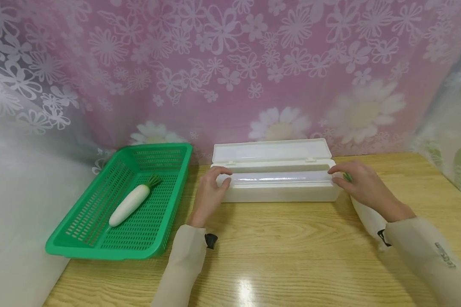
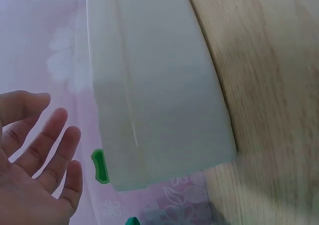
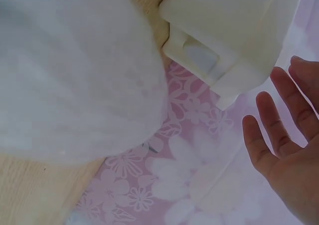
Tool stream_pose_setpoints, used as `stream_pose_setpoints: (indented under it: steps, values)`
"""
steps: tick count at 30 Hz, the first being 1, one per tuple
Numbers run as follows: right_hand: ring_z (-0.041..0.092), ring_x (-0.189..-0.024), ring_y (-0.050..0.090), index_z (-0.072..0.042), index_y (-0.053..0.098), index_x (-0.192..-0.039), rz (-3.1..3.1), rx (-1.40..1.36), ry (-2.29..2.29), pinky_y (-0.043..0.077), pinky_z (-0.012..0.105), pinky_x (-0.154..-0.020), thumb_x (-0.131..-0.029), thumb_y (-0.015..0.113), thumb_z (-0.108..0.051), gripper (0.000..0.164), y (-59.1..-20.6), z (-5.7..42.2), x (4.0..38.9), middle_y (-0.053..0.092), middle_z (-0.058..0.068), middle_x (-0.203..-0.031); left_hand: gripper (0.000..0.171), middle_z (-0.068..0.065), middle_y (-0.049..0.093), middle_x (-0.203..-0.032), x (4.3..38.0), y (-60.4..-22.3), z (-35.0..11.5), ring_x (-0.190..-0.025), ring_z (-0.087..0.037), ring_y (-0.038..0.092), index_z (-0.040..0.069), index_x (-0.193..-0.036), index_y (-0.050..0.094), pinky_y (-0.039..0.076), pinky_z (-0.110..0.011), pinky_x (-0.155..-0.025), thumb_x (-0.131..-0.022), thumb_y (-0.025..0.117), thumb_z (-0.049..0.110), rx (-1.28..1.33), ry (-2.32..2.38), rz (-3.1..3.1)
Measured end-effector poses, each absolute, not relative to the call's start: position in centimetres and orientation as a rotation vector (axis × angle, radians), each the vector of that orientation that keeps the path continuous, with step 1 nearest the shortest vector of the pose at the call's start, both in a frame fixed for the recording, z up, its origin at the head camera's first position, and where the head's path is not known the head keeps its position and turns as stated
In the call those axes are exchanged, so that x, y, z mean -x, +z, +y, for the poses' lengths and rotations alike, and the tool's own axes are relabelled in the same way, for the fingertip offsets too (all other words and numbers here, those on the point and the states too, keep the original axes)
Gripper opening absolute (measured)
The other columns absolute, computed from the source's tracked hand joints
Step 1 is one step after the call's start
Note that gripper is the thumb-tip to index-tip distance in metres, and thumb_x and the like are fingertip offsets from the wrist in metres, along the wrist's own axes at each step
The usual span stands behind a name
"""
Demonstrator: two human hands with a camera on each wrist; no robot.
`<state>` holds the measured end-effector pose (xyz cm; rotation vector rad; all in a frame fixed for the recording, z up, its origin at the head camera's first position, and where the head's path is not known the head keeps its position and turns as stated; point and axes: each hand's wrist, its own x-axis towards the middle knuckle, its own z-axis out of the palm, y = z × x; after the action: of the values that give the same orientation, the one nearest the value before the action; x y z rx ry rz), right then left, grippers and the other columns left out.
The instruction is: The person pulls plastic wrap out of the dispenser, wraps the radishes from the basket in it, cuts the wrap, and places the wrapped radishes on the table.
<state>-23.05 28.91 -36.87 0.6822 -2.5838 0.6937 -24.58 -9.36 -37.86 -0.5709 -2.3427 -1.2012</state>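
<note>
Long beige sleeves, small black wrist straps, grey lettering on right sleeve

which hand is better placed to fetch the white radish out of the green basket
Probably the left. The left hand rests at the left end of the long white plastic box, right beside the green plastic basket holding the white toy radish. The right hand is at the box's far end.

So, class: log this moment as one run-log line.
left hand: open at dispenser box left end | right hand: open at right end | lid: up | radish: in basket
</note>
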Motion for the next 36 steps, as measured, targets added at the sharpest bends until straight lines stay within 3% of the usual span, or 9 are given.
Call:
stream_pose_setpoints:
  steps: [6,10,13,15,18,22,25,29,36]
  values:
    - [0.041,-0.096,0.061,0.002,0.074,-0.102,-2.62,-0.705,0.656,0.048,0.056,-0.074,-0.085,0.075,0.007,0.017,-36.9,29.0,23.5,0.071,0.022,-0.104,0.015,-0.015,0.074,-0.107,25.0,-37.9,-10.0,-0.052,-0.01,0.032,-0.001,-0.102,0.075,0.045,-0.036,-0.063,-0.088,0.073,-0.007,0.569,-1.09,-2.405]
    - [0.041,-0.095,0.061,0.002,0.075,-0.101,-2.612,-0.734,0.626,0.048,0.057,-0.074,-0.085,0.076,0.008,0.017,-37.0,28.9,23.9,0.072,0.019,-0.1,0.019,-0.014,0.074,-0.11,25.2,-38.0,-10.4,-0.053,-0.014,0.044,0.0,-0.105,0.077,0.051,-0.047,-0.078,-0.087,0.072,-0.005,0.581,-0.941,-2.485]
    - [0.039,-0.092,0.061,0.002,0.076,-0.099,-2.599,-0.748,0.621,0.049,0.055,-0.072,-0.084,0.076,0.009,0.017,-37.1,28.9,24.0,0.072,0.016,-0.097,0.021,-0.013,0.074,-0.111,25.3,-38.1,-10.8,-0.071,-0.024,0.062,0.0,-0.108,0.077,0.044,-0.054,-0.097,-0.088,0.071,-0.003,0.603,-0.864,-2.558]
    - [0.038,-0.092,0.06,0.001,0.076,-0.098,-2.593,-0.751,0.623,0.049,0.055,-0.072,-0.083,0.077,0.009,0.017,-37.1,28.9,24.0,0.072,0.015,-0.096,0.019,-0.011,0.075,-0.109,25.3,-38.0,-11.0,-0.085,-0.03,0.068,0.0,-0.108,0.078,0.043,-0.053,-0.099,-0.09,0.071,-0.001,0.622,-0.842,-2.589]
    - [0.039,-0.094,0.06,0.0,0.077,-0.095,-2.593,-0.751,0.633,0.049,0.056,-0.074,-0.082,0.077,0.009,0.016,-37.0,28.9,24.2,0.072,0.014,-0.095,0.015,-0.007,0.074,-0.079,25.5,-38.1,-11.3,-0.075,-0.028,0.065,0.001,-0.105,0.079,0.042,-0.051,-0.098,-0.092,0.071,0.002,0.637,-0.83,-2.621]
    - [0.039,-0.091,0.062,0.0,0.077,-0.092,-2.611,-0.751,0.628,0.05,0.056,-0.075,-0.083,0.077,0.009,0.013,-36.9,28.7,24.5,0.073,0.013,-0.092,0.013,0.003,0.051,-0.046,25.5,-38.2,-11.4,-0.057,-0.021,0.05,0.002,-0.103,0.08,0.043,-0.048,-0.096,-0.093,0.072,0.005,0.642,-0.811,-2.642]
    - [0.036,-0.086,0.063,0.0,0.076,-0.09,-2.657,-0.747,0.599,0.05,0.054,-0.073,-0.086,0.074,0.007,0.008,-36.7,28.5,24.8,0.073,0.011,-0.089,0.012,0.004,0.052,-0.048,25.4,-38.1,-11.4,-0.063,-0.021,0.055,0.003,-0.102,0.08,0.043,-0.048,-0.094,-0.093,0.073,0.006,0.645,-0.795,-2.642]
    - [0.029,-0.077,0.062,0.002,0.074,-0.088,-2.718,-0.738,0.58,0.049,0.046,-0.066,-0.09,0.069,0.005,0.006,-36.2,28.2,25.1,0.072,0.013,-0.087,0.011,-0.003,0.072,-0.072,25.4,-38.1,-11.4,-0.083,-0.025,0.068,0.003,-0.101,0.08,0.044,-0.049,-0.094,-0.092,0.074,0.006,0.651,-0.79,-2.628]
    - [0.023,-0.072,0.06,0.005,0.069,-0.092,-2.809,-0.63,0.748,0.046,0.039,-0.061,-0.095,0.062,0.003,0.007,-35.6,28.3,25.3,0.069,0.022,-0.095,0.011,-0.008,0.077,-0.098,25.7,-38.1,-11.2,-0.093,-0.025,0.071,0.003,-0.102,0.08,0.044,-0.048,-0.095,-0.093,0.074,0.006,0.637,-0.833,-2.632]
